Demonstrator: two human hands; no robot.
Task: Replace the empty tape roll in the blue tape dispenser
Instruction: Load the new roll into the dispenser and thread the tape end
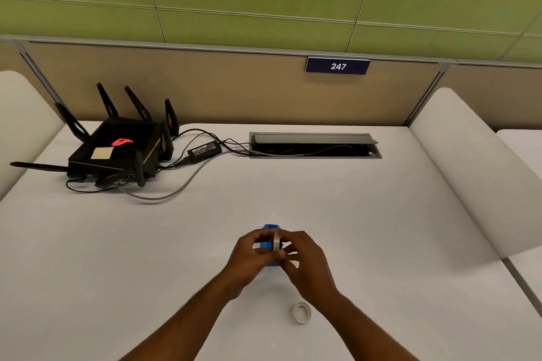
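The blue tape dispenser [267, 244] is held above the white table, near its front middle. My left hand [249, 258] grips the dispenser from the left side. My right hand [305, 261] pinches a pale tape roll [276, 242] that stands on edge against the dispenser's right side. My fingers hide most of the dispenser. A second white tape roll [302, 312] lies flat on the table, just below my right wrist.
A black router [117, 149] with several antennas stands at the back left, with its power brick [204, 151] and cables trailing to a cable hatch [315, 145] in the table. White partitions rise on both sides. A sign reads 247 [338, 66].
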